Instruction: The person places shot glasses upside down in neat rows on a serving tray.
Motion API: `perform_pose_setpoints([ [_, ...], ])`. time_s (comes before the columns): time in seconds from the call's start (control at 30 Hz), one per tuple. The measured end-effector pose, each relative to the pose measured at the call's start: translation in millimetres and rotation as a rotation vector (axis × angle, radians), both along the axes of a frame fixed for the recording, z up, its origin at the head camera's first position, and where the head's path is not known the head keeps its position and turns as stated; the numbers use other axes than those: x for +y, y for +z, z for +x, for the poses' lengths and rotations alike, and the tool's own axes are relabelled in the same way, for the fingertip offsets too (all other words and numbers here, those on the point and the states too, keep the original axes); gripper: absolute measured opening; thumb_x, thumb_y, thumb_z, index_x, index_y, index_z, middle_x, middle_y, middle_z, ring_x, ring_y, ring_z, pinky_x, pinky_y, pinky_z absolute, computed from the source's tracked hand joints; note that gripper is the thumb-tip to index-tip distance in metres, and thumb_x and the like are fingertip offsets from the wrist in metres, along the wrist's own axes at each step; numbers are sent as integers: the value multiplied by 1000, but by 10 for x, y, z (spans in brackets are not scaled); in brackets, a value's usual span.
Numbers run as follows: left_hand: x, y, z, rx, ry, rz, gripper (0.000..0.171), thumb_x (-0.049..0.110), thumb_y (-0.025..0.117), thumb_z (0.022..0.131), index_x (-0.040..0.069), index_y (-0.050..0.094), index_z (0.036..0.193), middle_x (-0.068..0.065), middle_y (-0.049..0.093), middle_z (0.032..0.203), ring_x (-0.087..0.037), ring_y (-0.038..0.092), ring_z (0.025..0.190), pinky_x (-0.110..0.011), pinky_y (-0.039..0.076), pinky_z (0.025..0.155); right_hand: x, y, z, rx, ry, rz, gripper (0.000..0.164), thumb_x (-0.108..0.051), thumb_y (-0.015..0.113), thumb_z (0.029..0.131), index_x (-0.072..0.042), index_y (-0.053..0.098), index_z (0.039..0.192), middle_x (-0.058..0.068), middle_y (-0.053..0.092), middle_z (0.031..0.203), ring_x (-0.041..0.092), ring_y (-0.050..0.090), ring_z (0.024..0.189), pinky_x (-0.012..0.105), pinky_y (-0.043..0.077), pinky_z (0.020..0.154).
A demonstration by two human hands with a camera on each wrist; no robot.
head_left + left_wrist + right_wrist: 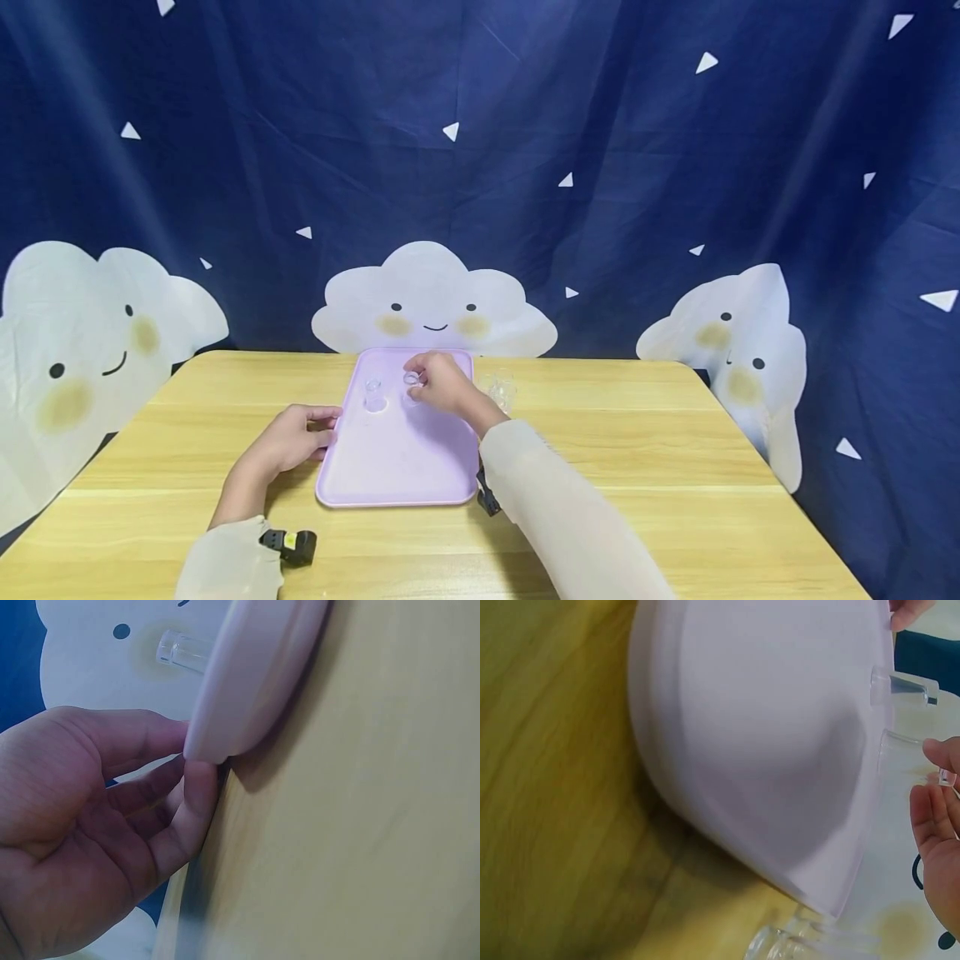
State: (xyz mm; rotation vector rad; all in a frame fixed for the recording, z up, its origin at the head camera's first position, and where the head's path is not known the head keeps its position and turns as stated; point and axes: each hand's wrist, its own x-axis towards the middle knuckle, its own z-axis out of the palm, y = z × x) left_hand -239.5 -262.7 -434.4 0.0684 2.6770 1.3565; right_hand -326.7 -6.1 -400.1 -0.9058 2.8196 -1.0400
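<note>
A pale purple tray (397, 467) lies on the wooden table. At its left edge my left hand (292, 437) pinches the rim; the left wrist view shows fingers above and below that edge. My right hand (446, 385) reaches over the tray's far half, thumb and fingers about the top of a small clear bottle (412, 378). In the right wrist view, that bottle's top (946, 777) sits between thumb and fingertips, while its lower part stands at the tray surface. A second clear bottle (374, 396) stands upright to its left, apart from both hands.
Several clear glass-like vessels (501, 390) stand on the table (637, 467) just right of the tray, partly behind the right forearm. A dark blue curtain (510, 125) with clouds hangs behind the table's far edge.
</note>
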Motion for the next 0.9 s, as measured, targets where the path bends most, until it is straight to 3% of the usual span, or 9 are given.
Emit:
perform_pose_setpoints([
  [0.9,-8,-22,-24,10,-7,15,43,-5,61,94,-12,57,136,-27,64,123,-24,65,95,-33,62,73,-71,-201,-4,-10,-77,-31,34,-5,79,87,-1,72,120,4,70,95,9,61,85,17,52,77],
])
